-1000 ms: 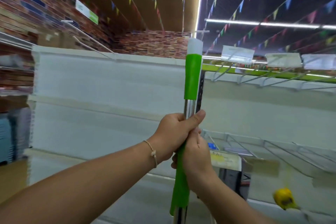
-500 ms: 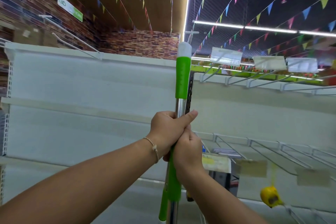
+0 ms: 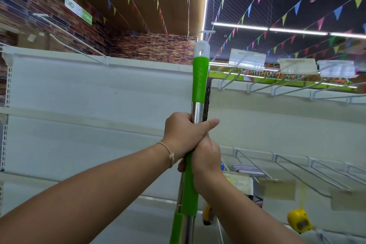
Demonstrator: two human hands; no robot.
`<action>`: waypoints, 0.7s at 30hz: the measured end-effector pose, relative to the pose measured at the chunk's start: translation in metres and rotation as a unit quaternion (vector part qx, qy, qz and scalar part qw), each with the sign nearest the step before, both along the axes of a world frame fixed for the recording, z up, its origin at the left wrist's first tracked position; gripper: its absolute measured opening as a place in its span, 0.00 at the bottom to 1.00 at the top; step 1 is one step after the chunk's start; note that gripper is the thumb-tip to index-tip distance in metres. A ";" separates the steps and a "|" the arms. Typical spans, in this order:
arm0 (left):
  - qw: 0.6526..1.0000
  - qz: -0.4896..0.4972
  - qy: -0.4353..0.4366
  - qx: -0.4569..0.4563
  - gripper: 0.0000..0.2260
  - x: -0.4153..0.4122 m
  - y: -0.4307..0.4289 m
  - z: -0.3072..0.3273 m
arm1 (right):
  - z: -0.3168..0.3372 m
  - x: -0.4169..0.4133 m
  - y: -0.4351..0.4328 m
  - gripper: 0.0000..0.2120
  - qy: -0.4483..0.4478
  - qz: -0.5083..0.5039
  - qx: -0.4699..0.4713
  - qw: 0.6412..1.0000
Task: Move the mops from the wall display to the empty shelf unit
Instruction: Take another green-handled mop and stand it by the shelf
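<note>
A: hands status?
B: left hand (image 3: 185, 134) wrapped tight round the upright mop handle (image 3: 200, 77). right hand (image 3: 207, 162) clamped just below it, touching the left.
A: shelf unit (image 3: 89, 93)?
B: directly behind both hands, near.

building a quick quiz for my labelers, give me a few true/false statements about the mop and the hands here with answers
1. Both hands grip the mop handle. True.
2. The left hand sits below the right hand. False: the left hand is higher, on the bare metal; the right hand grips the green sleeve beneath it.
3. A white cap tops the handle. True.
4. The handle lies flat on the white shelf unit. False: it is held upright in front of it.
5. A cord bracelet is on the right wrist. False: it is on the left wrist.
</note>
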State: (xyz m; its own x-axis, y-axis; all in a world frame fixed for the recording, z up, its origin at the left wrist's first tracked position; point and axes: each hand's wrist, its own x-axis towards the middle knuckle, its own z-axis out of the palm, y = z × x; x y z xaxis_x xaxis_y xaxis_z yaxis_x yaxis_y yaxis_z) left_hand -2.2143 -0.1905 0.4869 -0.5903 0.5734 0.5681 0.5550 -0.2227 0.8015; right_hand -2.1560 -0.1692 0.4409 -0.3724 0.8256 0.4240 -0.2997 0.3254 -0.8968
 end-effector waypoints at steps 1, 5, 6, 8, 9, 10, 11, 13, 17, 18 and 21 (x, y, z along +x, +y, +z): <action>1.000 0.005 0.004 -0.005 0.18 -0.001 0.002 0.001 | 0.001 0.000 0.001 0.25 0.000 0.001 -0.009 1.000; 0.999 0.021 0.022 -0.027 0.19 -0.005 0.013 0.001 | 0.003 0.001 0.005 0.23 0.003 0.003 -0.048 0.999; 0.999 0.023 0.024 -0.029 0.18 -0.007 0.016 0.001 | 0.003 -0.001 0.008 0.23 0.001 0.000 -0.061 0.998; 0.999 0.026 0.026 -0.034 0.18 -0.010 0.020 -0.001 | 0.003 -0.006 0.012 0.23 -0.003 0.002 -0.088 0.996; 0.999 0.027 0.027 -0.037 0.17 -0.012 0.022 -0.002 | 0.003 -0.010 0.014 0.23 -0.006 0.010 -0.097 0.995; 0.998 0.027 0.028 -0.040 0.17 -0.015 0.024 -0.003 | 0.002 -0.014 0.017 0.23 -0.013 0.014 -0.104 0.994; 0.998 0.026 0.029 -0.042 0.17 -0.016 0.025 -0.004 | 0.002 -0.017 0.019 0.23 -0.023 0.010 -0.108 0.994; 0.999 0.019 0.027 -0.043 0.17 -0.019 0.029 -0.007 | 0.000 -0.021 0.026 0.20 -0.039 -0.012 -0.110 0.993; 0.998 0.019 0.036 -0.051 0.18 -0.022 0.036 -0.007 | 0.000 -0.020 0.030 0.18 -0.067 -0.078 -0.118 0.988; 0.997 0.021 0.043 -0.054 0.18 -0.023 0.037 -0.006 | 0.000 -0.020 0.029 0.20 -0.066 -0.078 -0.129 0.986; 0.997 0.015 0.045 -0.063 0.21 -0.023 0.040 -0.006 | -0.006 -0.020 0.024 0.24 -0.050 -0.092 -0.120 0.987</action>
State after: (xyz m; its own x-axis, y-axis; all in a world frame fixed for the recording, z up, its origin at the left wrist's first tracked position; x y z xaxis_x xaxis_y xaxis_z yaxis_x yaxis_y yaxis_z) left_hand -2.2374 -0.1508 0.4807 -0.5592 0.6257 0.5439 0.6303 -0.1053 0.7692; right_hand -2.1756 -0.1455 0.4350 -0.2378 0.9549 0.1775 -0.1616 0.1413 -0.9767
